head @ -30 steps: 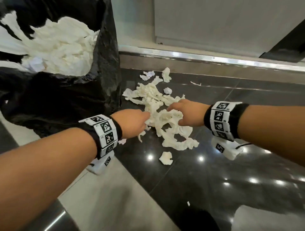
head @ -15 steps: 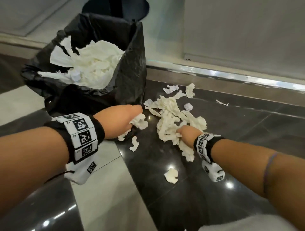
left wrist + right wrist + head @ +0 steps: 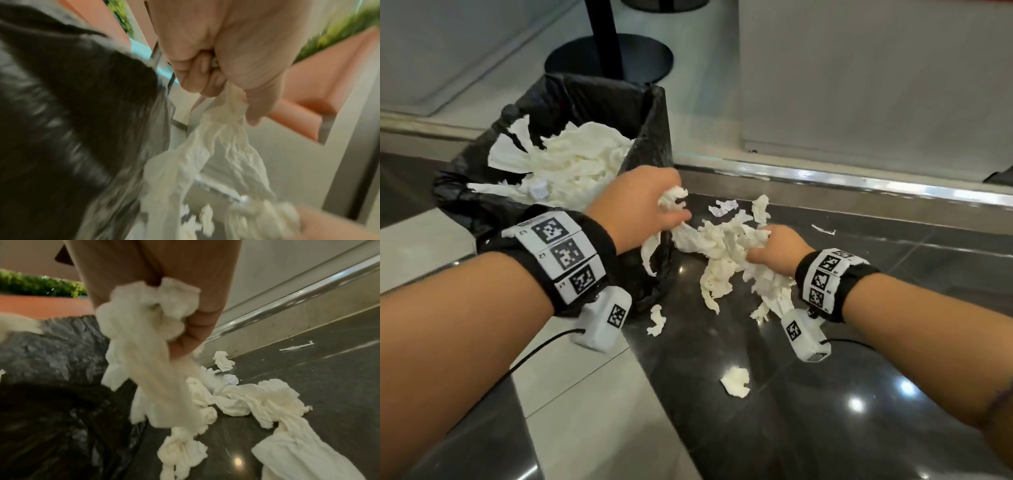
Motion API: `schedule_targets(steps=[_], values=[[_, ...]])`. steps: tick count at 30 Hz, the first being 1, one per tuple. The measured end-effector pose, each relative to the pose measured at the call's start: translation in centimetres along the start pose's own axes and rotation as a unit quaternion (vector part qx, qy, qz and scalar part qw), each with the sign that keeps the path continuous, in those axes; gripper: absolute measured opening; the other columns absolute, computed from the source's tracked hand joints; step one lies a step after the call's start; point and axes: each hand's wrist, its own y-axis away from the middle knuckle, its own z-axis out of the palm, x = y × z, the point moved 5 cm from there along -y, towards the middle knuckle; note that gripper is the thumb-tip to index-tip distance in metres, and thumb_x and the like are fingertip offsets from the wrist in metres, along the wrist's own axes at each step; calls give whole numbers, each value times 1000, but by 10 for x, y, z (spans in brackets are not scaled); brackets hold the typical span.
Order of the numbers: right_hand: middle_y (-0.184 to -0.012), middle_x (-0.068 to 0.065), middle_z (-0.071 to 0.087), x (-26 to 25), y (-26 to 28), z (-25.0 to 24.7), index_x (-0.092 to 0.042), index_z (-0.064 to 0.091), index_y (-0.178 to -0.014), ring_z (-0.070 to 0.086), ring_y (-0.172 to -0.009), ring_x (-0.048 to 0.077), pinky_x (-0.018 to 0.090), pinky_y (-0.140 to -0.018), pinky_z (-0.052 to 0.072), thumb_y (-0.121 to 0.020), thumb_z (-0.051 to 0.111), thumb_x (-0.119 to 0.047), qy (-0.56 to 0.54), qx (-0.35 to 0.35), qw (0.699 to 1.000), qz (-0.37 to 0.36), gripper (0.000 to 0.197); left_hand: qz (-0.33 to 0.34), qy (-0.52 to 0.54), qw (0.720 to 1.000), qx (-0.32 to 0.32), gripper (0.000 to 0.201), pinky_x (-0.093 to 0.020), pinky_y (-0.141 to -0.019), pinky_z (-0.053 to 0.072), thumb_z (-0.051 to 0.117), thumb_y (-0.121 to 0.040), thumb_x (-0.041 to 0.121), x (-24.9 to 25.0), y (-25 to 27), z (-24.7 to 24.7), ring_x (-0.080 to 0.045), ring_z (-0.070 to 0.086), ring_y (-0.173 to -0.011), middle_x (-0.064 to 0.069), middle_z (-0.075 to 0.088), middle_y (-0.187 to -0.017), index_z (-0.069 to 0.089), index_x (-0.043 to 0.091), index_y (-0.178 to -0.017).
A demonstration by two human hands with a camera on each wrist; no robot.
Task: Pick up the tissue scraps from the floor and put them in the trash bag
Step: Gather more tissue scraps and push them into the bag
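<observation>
Two hands lifting tissue scraps (image 3: 726,240) beside trash bag (image 3: 654,144); left hand (image 3: 635,209) and right hand (image 3: 774,251) both fisted round tissue. Left wrist: fingers (image 3: 191,76) curled tight on a hanging strip. Right wrist: fist crammed with tissue, more strewn on floor (image 3: 329,369).

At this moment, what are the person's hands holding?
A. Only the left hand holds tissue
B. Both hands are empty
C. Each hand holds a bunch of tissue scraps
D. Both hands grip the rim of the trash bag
C: the left hand grips tissue scraps beside the trash bag, and the right hand grips a larger bunch trailing down toward the floor.
</observation>
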Motion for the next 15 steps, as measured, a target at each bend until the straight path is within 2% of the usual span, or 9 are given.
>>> schedule_targets(steps=[2, 4, 5, 8, 11, 12, 13, 14, 15], values=[[-87, 16, 68, -4, 0, -8, 1, 63, -102, 60, -72, 23, 31, -63, 49, -77, 67, -13, -4, -4, 1000, 2, 29, -26, 16, 996, 89, 29, -30, -73, 36, 64, -82, 33, -8, -8, -33, -23, 51, -87, -5, 54, -95, 53, 12, -99], [-99, 12, 69, -13, 3, -17, -11, 62, -102, 63, -82, 22, 29, -69, 49, -76, 70, -20, -20, 0, 1000, 3, 30, -91, 34, 987, 131, 37, -29, -79, 33, 59, -83, 32, -31, -15, -61, -28, 50, -99, -11, 50, -114, 49, 14, -114], [-96, 9, 69, -20, 4, -23, -15, 62, -97, 63, -80, 20, 25, -68, 49, -76, 71, -23, -35, 11, 999, -3, 24, -136, 49, 982, 120, 41, -31, -84, 33, 56, -85, 33, -46, -16, -70, -31, 49, -107, -13, 44, -125, 46, 16, -121], [-63, -2, 64, -62, 22, -43, -18, 62, -79, 56, -47, 9, 19, -45, 43, -84, 67, -25, -114, 49, 992, -28, 10, -235, 82, 968, 19, 54, -41, -103, 31, 49, -81, 43, -93, -18, -68, -34, 37, -126, -8, 23, -144, 39, 29, -132], [-67, 5, 63, -128, 34, -68, -13, 61, -97, 59, -43, 10, 23, -41, 47, -85, 67, -23, -288, 36, 953, -89, 17, -260, 94, 958, -71, 63, -44, -112, 19, 47, -78, 46, -115, -10, -52, -30, 17, -142, -4, 3, -157, 32, 35, -139], [-73, 9, 60, -155, 35, -77, -11, 59, -100, 62, -51, 16, 32, -49, 53, -82, 67, -16, -350, 28, 928, -128, 21, -258, 89, 958, -83, 61, -43, -113, 19, 47, -84, 40, -119, -7, -49, -28, 15, -143, -5, 2, -158, 28, 35, -141], [-77, 10, 57, -180, 34, -86, -11, 58, -97, 61, -61, 23, 48, -65, 56, -76, 65, -8, -408, 27, 898, -163, 23, -253, 79, 960, -92, 58, -41, -113, 20, 46, -87, 33, -122, -3, -47, -28, 18, -142, -5, 9, -158, 27, 33, -142], [-78, 9, 55, -203, 32, -93, -11, 58, -94, 57, -67, 27, 59, -78, 51, -69, 60, -2, -461, 27, 866, -190, 27, -244, 69, 963, -95, 55, -39, -111, 23, 44, -89, 29, -126, 0, -47, -28, 25, -140, -6, 20, -156, 29, 30, -142], [-79, 7, 54, -225, 28, -96, -11, 58, -94, 54, -71, 27, 63, -83, 48, -63, 55, 1, -495, 28, 841, -219, 33, -242, 59, 965, -87, 52, -38, -109, 28, 42, -89, 26, -128, 4, -50, -29, 33, -136, -8, 31, -151, 33, 29, -140]])
